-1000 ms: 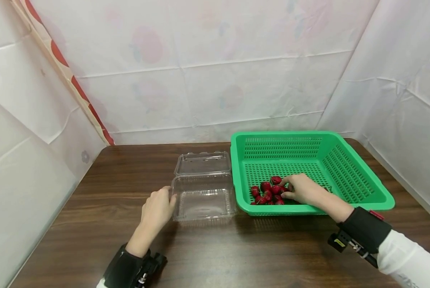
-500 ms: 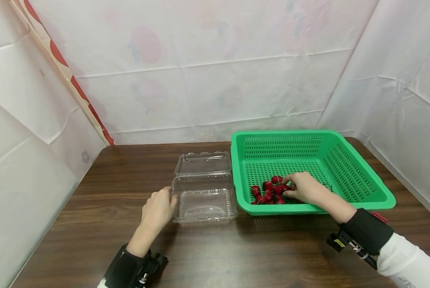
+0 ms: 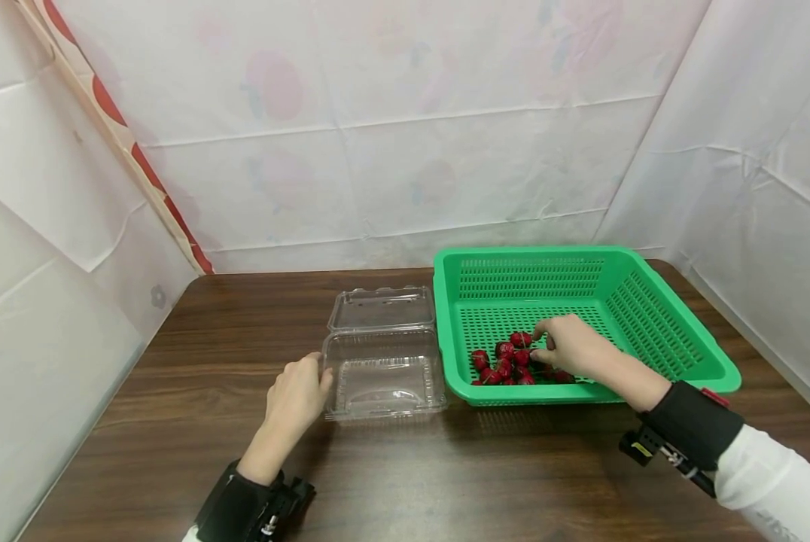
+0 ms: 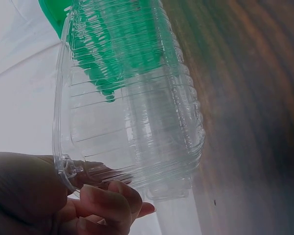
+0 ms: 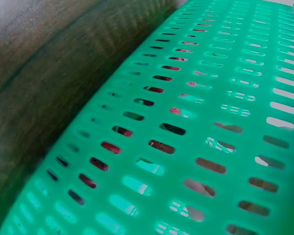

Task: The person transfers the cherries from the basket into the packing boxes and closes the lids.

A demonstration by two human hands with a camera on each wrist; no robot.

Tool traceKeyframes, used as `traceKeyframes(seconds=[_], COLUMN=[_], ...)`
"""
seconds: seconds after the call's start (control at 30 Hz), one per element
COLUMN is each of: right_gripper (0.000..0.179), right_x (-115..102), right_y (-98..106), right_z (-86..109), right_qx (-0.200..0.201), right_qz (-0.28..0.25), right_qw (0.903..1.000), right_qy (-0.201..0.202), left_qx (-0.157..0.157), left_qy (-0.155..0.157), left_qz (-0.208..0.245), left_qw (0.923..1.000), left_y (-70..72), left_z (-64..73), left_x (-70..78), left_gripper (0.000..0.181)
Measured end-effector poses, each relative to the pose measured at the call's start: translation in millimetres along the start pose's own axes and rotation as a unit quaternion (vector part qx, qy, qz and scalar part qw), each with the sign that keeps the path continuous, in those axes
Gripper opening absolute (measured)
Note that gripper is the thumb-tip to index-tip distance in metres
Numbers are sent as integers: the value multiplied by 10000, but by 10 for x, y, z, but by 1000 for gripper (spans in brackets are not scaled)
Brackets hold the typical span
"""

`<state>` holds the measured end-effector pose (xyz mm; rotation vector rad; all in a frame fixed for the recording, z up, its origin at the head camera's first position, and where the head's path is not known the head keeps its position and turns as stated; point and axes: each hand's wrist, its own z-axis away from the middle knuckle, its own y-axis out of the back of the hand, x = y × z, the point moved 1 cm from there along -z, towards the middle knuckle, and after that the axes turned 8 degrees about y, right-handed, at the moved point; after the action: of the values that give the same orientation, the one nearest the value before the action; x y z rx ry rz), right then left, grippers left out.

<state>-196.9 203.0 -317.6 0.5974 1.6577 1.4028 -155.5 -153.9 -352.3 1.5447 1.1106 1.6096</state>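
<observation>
A clear plastic clamshell container [image 3: 386, 384] lies opened flat on the table, its lid [image 3: 383, 309] toward the back. My left hand [image 3: 296, 395] grips its left side; in the left wrist view, the thumb is seen through the container wall [image 4: 107, 117] and curled fingers [image 4: 105, 203] lie outside it. Red cherries [image 3: 504, 369] with green stems sit in the front left part of a green basket [image 3: 676, 331]. Over them is my right hand [image 3: 574, 350], thumb and forefinger beside the cherries. Whether it pinches one is unclear; the basket wall [image 5: 186, 156] hides most of it in the right wrist view.
The dark wooden table [image 3: 405, 482] extends in front of the container and basket. White sheets [image 3: 405, 173] hang behind it and at both sides. The basket's left rim stands close against the container's right side.
My right hand has lifted slightly and shifted back, uncovering more cherries beneath it. A few cherries have moved a little. The left hand stays on the container.
</observation>
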Motion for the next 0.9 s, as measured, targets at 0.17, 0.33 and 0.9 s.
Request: traceKeyframes(seconds=[0.17, 0.33, 0.9], right_gripper=[29, 41, 23], right_x=[-53, -91, -44], right_y=[4, -38, -110], right_z=[-72, -154, -245], right_qx=[-47, -112, 135], right_qz=[214, 381, 359], right_qw=[9997, 9992, 9985], right_qy=[-53, -4, 392], left_qx=[-9, -4, -30], left_qy=[31, 45, 90], left_qz=[-5, -16, -48], left_qw=[10000, 10000, 9999], left_y=[-3, -15, -31], left_z=[-5, -11, -4], left_x=[-3, -4, 7], left_gripper=[36, 36, 37])
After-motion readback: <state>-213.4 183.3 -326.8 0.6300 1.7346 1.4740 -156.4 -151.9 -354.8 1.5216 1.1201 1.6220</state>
